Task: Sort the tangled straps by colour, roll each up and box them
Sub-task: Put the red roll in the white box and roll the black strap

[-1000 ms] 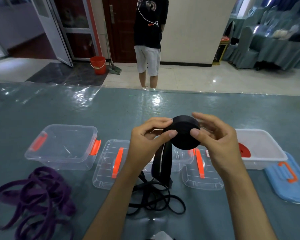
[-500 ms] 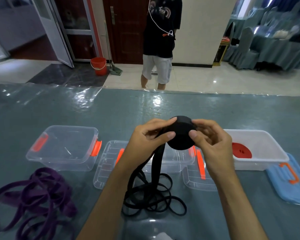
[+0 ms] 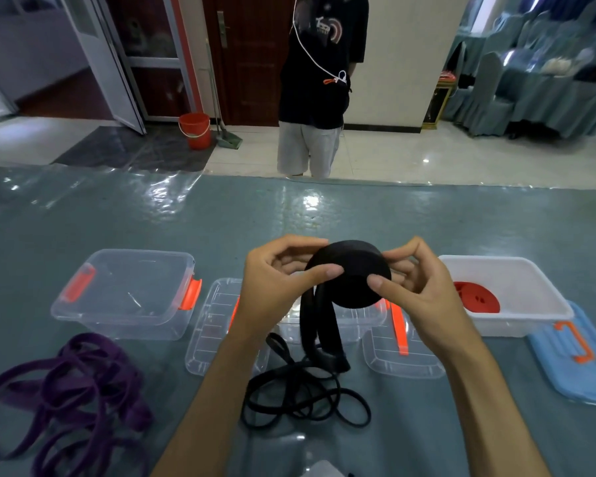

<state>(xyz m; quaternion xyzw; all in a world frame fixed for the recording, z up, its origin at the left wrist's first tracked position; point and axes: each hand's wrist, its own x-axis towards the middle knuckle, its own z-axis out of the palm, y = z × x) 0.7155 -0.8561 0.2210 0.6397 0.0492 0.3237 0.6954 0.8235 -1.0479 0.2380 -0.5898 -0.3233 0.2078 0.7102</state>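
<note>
Both hands hold a black strap roll above the table
Left hand (image 3: 276,280) and right hand (image 3: 417,284) pinch the black roll (image 3: 350,270); its loose tail (image 3: 303,394) hides a clear box (image 3: 331,321) behind

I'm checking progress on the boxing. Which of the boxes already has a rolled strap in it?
The white box on the right: a rolled red strap lies inside. The clear box on the left holds no strap.

Glossy tiled floor (image 3: 427,156), dark wooden door (image 3: 252,56)
</note>
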